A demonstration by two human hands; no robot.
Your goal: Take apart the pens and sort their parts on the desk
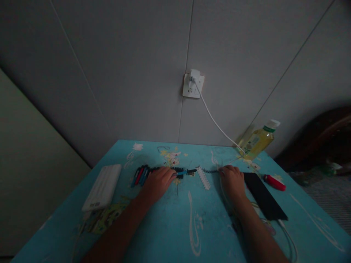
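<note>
My left hand (pixel 160 179) is closed, its fingertips pinching a blue pen (pixel 181 172) whose black end points right. Close behind that hand is a row of small black pieces (pixel 179 170), partly hidden by it. Several blue, red and dark pen barrels (pixel 140 176) lie side by side to its left. Thin white sticks (pixel 203 178), like pen refills, lie together between my two hands. On the right, my right hand (pixel 232 179) has its fingers drawn together at the end of a line of tiny dark parts (pixel 210 171); what they pinch is too small to make out.
A white power bank (pixel 102 187) lies at the left with a cable. To the right are a black flat device (pixel 264 195), a red object (pixel 274 182) and a bottle of yellow drink (pixel 256 141). A white cable (pixel 212 117) hangs from the wall socket (pixel 193 87).
</note>
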